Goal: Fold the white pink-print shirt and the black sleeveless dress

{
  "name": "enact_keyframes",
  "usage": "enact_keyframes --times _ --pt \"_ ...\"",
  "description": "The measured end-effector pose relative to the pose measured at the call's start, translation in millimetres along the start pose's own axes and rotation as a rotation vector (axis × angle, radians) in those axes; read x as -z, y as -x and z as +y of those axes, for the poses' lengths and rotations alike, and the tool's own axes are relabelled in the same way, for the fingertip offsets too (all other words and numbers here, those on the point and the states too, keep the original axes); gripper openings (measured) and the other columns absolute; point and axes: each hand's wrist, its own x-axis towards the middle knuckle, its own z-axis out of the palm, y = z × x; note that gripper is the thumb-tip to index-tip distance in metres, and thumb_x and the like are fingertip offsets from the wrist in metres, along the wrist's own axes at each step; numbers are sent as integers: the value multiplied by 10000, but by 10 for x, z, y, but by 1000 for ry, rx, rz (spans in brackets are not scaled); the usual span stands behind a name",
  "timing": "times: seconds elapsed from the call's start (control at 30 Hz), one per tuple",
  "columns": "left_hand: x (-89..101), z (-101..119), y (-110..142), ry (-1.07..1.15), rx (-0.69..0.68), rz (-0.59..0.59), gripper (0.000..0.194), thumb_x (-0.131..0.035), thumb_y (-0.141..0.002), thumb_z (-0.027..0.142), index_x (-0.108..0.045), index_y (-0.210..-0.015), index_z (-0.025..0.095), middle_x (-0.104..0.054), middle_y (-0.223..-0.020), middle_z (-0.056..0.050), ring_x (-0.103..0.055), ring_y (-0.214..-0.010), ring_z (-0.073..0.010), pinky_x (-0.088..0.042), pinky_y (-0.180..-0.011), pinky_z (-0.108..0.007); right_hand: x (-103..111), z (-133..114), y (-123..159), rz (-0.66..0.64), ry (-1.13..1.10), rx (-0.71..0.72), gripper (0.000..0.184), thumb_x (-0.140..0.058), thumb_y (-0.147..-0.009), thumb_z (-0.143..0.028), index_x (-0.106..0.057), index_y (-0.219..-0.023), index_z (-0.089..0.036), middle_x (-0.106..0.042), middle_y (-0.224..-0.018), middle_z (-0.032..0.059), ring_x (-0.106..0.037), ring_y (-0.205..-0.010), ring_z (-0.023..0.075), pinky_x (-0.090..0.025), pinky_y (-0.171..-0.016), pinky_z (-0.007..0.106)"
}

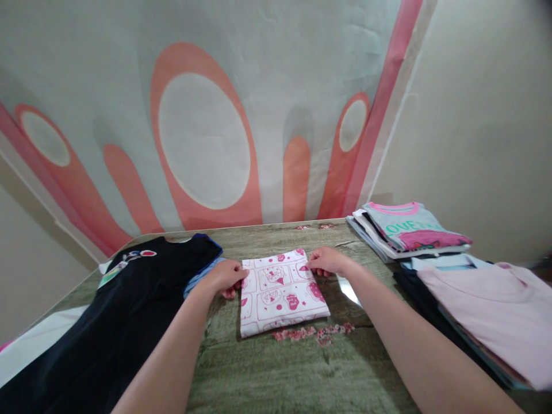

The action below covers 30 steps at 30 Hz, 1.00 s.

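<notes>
A white garment with pink cartoon print (280,293) lies folded into a flat, neat square on the wood-patterned table. My left hand (227,277) is closed on its left edge near the upper corner, thumb on top and fingers curled at the side. At the opposite side, my right hand (326,262) pinches the right edge close to the far corner. The fingertips under the cloth are partly hidden. Just left of my left hand, a black T-shirt (142,305) is spread out, with some light blue cloth (199,278) showing beside it.
Right of my right arm stand two stacks of folded clothes, one topped by a grey shirt with pink collar (409,224), the other by a pale pink shirt (487,305). White cloth (47,333) lies at far left. A wall with a pink-patterned covering (276,69) borders the table's (259,379) back.
</notes>
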Motion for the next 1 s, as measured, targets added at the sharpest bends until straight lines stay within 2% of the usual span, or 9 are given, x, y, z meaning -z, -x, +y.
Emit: enact_keyframes --times 0.13,0.23,0.37,0.5,0.63,0.83,1.0 --pt "15 -38 5 71 -22 -79 263 -554 -848 393 -513 -708 174 -616 -583 11 -611 -428 -130 -409 -377 -182 9 13 -11 -10 -44 -12 202 -699 -763 -235 -596 -613 -148 -566 -446 -34 -484 -383 59 -336 -363 146" --pt "-13 -52 -29 192 -76 -5 257 -541 -856 377 -492 -709 173 -606 -566 12 -610 -450 -117 -400 -387 -171 11 35 -26 -18 -69 -11 220 -693 -773 -250 -586 -610 -148 -600 -471 -21 -534 -410 65 -344 -366 136" --pt "-78 -63 -101 289 -54 63 250 -530 -870 372 -475 -719 181 -586 -530 23 -586 -429 -106 -388 -388 -167 10 65 -48 -43 -77 -14 246 -701 -778 -288 -583 -614 -147 -631 -509 -9 -563 -411 67 -324 -346 130" --pt "-87 -83 -128 142 -60 90 238 -486 -890 313 -477 -690 184 -569 -513 32 -543 -371 -99 -369 -368 -174 14 84 -72 -57 -53 -36 281 -683 -802 -320 -571 -610 -147 -605 -493 -13 -539 -360 75 -296 -308 144" --pt "-75 -67 -111 -51 -65 107 298 -501 -879 348 -467 -628 191 -536 -472 39 -504 -327 -100 -329 -341 -179 17 92 -86 -39 27 -41 309 -655 -825 -369 -566 -621 -154 -601 -503 -6 -546 -365 92 -324 -311 156" --pt "-97 -39 -106 37 -110 138 237 -536 -856 341 -506 -674 192 -546 -474 37 -527 -386 -108 -350 -369 -178 9 132 -134 49 59 -4 234 -656 -803 -303 -564 -640 -163 -591 -501 -22 -503 -362 78 -324 -342 163" --pt "-109 -89 -170 170 -130 176 164 -563 -821 323 -527 -749 181 -565 -503 32 -519 -403 -104 -358 -373 -180 -49 145 -194 195 74 10 198 -555 -861 -310 -587 -729 -166 -489 -421 -64 -418 -333 65 -277 -370 170"
